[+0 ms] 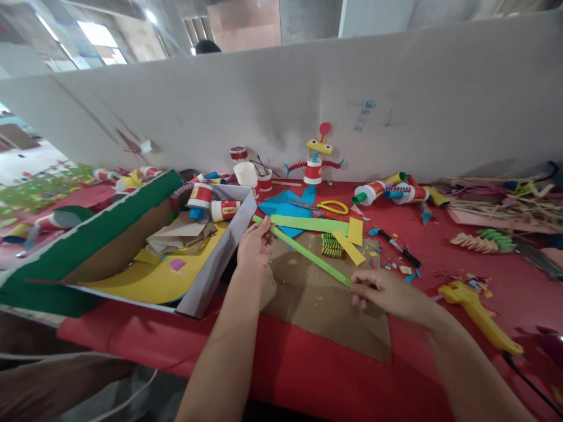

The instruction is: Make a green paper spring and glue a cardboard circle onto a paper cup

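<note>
A narrow light-green paper strip (310, 256) stretches slantwise between my two hands, over a piece of brown cardboard (316, 310). My left hand (256, 241) pinches its upper left end, beside the box wall. At the lower right end, my right hand (368, 288) grips the strip between thumb and fingers. Just beyond lies a wider green paper strip (308, 223). A folded green paper spring (331, 245) and yellow paper pieces (348, 247) rest close to it. Yellow-handled scissors (332, 206) lie on blue paper (281, 205) farther back.
On the left stands an open box (220, 258) holding yellow card and paper-cup figures. A paper-cup robot figure (313, 171) stands by the white partition (264, 105). To the right are a black cutter knife (400, 249), a yellow glue gun (479, 313) with a cord, and paper scraps.
</note>
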### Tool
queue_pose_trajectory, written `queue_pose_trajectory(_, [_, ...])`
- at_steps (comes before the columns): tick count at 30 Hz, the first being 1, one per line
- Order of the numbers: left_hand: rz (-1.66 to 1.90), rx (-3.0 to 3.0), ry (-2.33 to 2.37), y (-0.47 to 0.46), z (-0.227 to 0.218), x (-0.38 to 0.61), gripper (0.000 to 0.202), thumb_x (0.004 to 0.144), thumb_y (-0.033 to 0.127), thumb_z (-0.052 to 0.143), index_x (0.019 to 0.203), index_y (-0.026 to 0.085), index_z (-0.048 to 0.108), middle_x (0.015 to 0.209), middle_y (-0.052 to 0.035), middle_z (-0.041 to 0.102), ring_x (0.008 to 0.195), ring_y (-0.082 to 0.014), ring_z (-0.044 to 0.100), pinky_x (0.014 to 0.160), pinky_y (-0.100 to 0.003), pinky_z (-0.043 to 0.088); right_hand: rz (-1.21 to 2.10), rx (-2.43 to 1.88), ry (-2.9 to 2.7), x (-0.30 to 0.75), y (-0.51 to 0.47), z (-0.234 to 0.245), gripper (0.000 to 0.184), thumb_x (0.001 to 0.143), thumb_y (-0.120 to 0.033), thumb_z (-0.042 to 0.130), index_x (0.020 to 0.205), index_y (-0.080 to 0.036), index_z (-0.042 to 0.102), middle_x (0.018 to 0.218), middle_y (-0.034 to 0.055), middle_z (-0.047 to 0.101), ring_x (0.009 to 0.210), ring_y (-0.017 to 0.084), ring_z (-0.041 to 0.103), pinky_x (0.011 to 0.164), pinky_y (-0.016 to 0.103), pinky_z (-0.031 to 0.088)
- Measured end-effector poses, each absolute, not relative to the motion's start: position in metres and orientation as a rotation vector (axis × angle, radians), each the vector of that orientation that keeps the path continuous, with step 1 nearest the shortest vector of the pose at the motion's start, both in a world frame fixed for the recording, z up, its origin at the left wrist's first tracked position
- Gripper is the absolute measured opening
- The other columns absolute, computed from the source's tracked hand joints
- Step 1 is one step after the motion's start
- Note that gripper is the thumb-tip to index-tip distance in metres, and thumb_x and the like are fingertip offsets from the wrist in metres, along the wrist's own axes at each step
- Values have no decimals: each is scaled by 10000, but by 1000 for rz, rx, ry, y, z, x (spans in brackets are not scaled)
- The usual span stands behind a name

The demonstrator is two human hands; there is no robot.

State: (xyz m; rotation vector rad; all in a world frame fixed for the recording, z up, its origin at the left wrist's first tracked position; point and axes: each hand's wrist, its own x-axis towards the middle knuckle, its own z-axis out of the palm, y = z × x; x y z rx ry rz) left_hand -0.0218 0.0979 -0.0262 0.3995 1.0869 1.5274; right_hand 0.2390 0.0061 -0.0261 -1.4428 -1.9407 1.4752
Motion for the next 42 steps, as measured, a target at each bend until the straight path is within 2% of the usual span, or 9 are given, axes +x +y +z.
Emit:
queue_pose_trajectory(2, [1497,427,1080,96,-27,-16,325,497,252,809,651,147,543,582,17,622,463,-47,532,459,-161,386,1477,-1380,-1972,238,5,-25,195,782,-386,570,820,-199,609,792,42,687,717,178,630,617,273,462])
queue_pose_trajectory(4, [1461,468,1076,94,-28,-9,341,478,261,818,643,144,543,584,13,619,469,-51,527,454,-168,376,1497,-1329,-1929,233,3,-26,307,746,-382,619,1003,-216,595,886,49,689,781,193,634,641,280,472])
queue_pose_trajectory(6, [1423,520,1065,90,-29,0,349,469,267,822,628,144,537,572,17,604,473,-55,520,460,-178,373,1556,-1296,-1820,224,1,-28,369,767,-403,593,1077,-209,553,886,56,688,728,172,634,607,270,472])
queue_pose_trajectory(11, [1212,650,1007,75,-30,24,306,521,293,802,677,141,588,676,-6,639,552,-61,539,553,-197,412,1545,-1263,-1654,203,2,-42,329,839,-481,455,871,-167,550,590,3,625,476,98,538,482,221,405])
queue_pose_trajectory(14, [893,789,936,65,-30,37,303,530,276,801,746,131,646,754,-41,664,620,-94,572,605,-230,432,1482,-1271,-1597,199,5,-46,359,842,-485,444,949,-162,558,560,-4,620,451,99,534,469,220,406])
queue_pose_trajectory(17, [773,844,914,57,-31,45,282,518,242,808,729,121,667,695,-34,656,587,-98,563,612,-245,431,1444,-1293,-1564,199,6,-46,369,851,-465,426,1015,-161,556,555,-3,632,442,106,545,468,224,421])
queue_pose_trajectory(26, [810,705,795,59,-34,43,171,660,240,718,748,107,656,731,-80,675,575,-123,588,612,-262,470,1525,-1254,-1423,195,5,-47,362,833,-468,436,934,-148,572,540,7,630,454,112,547,484,237,429])
queue_pose_trajectory(34, [927,687,867,58,-38,50,172,630,220,737,675,110,614,553,-18,605,497,-96,540,508,-217,439,1487,-1268,-1440,190,5,-50,290,821,-446,469,856,-170,549,563,-5,621,465,105,544,487,230,397])
queue_pose_trajectory(42, [1050,543,868,71,-35,35,87,653,133,702,691,108,627,644,-22,656,515,-69,563,490,-174,449,1561,-1233,-1480,194,4,-51,267,842,-425,450,817,-172,531,594,0,629,499,95,541,515,224,403])
